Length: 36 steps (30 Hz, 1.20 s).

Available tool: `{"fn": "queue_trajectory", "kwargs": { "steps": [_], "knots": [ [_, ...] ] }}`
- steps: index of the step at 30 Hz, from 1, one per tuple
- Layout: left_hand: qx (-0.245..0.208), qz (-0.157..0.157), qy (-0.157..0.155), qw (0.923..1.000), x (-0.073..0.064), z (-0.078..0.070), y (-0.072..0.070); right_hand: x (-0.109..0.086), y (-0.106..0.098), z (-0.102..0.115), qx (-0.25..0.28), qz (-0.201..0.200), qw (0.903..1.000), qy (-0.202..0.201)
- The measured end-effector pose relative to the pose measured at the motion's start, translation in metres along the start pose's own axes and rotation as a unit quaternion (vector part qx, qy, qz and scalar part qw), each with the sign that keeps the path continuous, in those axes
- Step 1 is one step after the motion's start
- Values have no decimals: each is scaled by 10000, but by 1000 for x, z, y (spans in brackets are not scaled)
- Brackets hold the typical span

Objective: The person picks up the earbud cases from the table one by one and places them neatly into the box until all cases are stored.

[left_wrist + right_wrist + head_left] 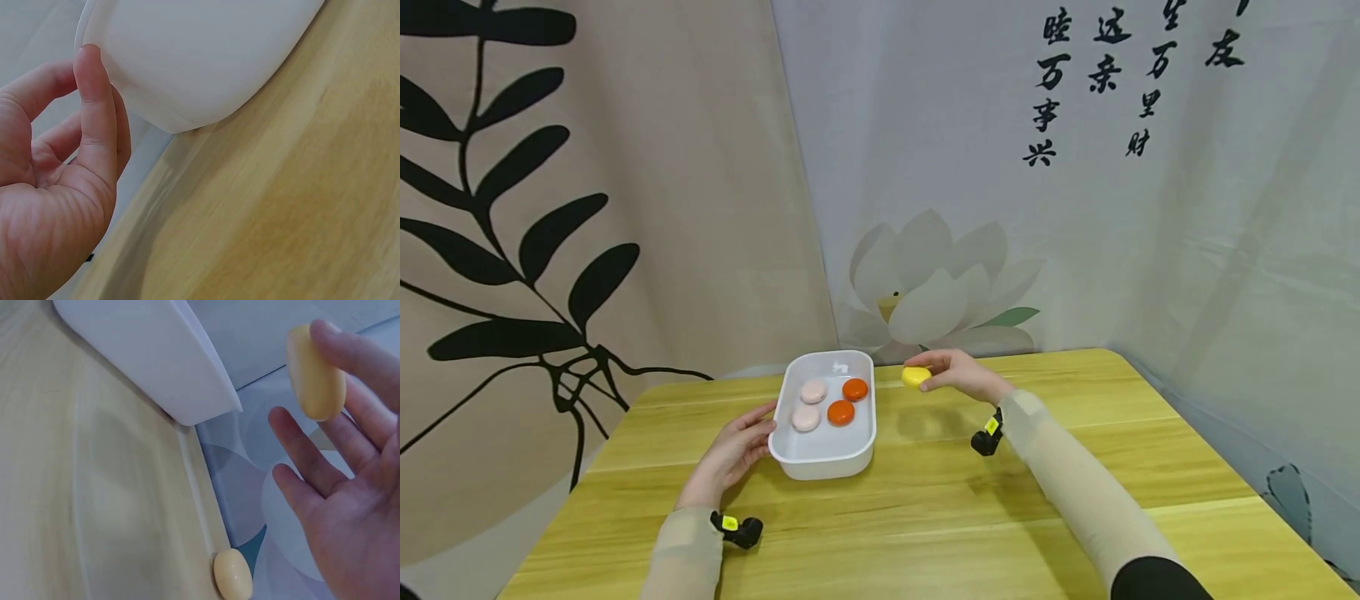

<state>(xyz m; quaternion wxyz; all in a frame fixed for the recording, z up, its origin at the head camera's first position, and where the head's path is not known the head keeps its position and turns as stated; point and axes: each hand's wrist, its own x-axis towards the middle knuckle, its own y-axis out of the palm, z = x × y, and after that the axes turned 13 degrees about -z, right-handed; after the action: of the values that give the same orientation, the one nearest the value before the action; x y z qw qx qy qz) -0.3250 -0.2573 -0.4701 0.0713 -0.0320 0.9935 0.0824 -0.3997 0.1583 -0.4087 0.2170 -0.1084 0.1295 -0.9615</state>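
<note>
A smooth, rounded yellow piece (315, 375), shaped like a small bar of soap, is pinched between the thumb and fingers of my right hand (958, 373). It hangs above the far part of the table, right of a white tray (829, 468). My left hand (737, 450) grips that tray at its left rim; in the left wrist view a fingertip (90, 59) lies against the edge. Two pale pink discs (806, 417) lie in the tray's left half and two orange ones (841, 412) in its right half.
Another yellow piece (233, 575) lies near the table's far edge in the right wrist view; the head view does not show it. The wooden table (940, 517) ends at a printed curtain (715, 208) close behind the tray.
</note>
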Motion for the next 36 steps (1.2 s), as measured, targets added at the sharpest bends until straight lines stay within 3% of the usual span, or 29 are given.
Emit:
{"fn": "queue_trajectory", "kwargs": {
  "steps": [21,27,36],
  "knots": [
    [-4,59,104,9999,0,0,-4,8,-7,26,-210,-58,9997,101],
    [223,354,280,9987,-1,-5,-8,11,-6,30,-250,18,9997,48],
    [657,385,246,9968,-7,-12,-6,12,-2,38,-415,12,9991,59]
  ]
}}
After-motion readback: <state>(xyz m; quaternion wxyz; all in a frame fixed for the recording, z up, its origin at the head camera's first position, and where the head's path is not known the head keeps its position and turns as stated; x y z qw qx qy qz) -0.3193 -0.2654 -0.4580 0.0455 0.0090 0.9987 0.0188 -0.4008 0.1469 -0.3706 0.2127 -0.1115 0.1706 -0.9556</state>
